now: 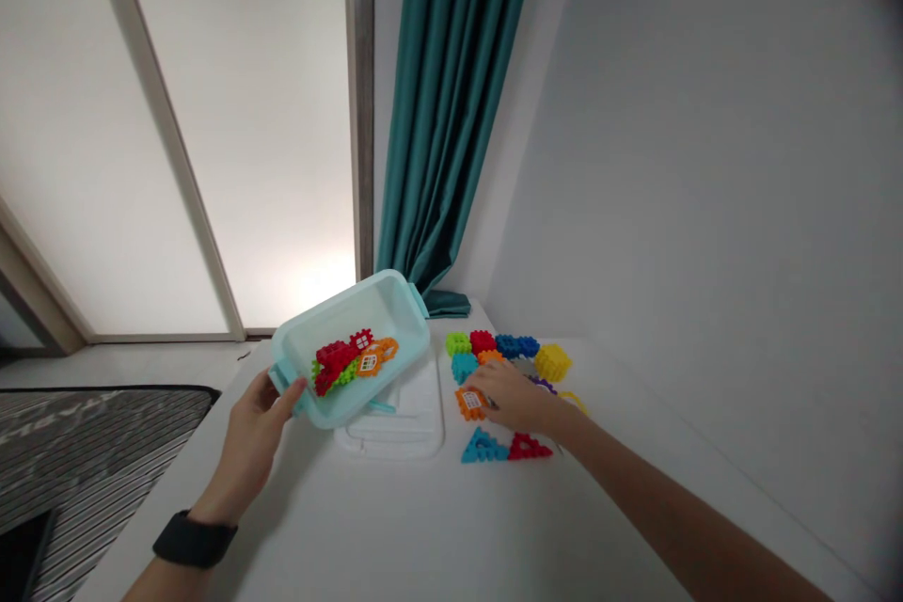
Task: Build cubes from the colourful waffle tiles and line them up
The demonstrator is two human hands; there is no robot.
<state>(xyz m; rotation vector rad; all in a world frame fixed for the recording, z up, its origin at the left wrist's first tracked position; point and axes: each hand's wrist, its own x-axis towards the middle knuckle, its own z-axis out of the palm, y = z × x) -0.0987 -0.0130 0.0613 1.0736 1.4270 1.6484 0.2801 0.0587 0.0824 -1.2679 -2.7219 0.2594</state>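
My left hand [258, 419] grips the left end of a pale teal bin [381, 301], which is tilted above a white lid [402, 423]. Red pieces [335, 360], green pieces and orange window pieces [371, 360] lie inside the bin. On the right, my right hand [504, 392] reaches down with bent fingers at an orange window piece [470, 403]; its fingertips are partly hidden. Around it are rows of toy pieces: green [458, 343], red [483, 341], dark blue [514, 346], teal [464, 367] and yellow [553, 362]. Nearer me lie a blue triangle [483, 447] and a red triangle [529, 448].
The white table [395, 527] runs along the grey wall [691, 207] on the right. A green curtain [451, 113] hangs behind it, its lower end touching the table's back. Left of the table are a striped mat [91, 451] and pale sliding panels [246, 160].
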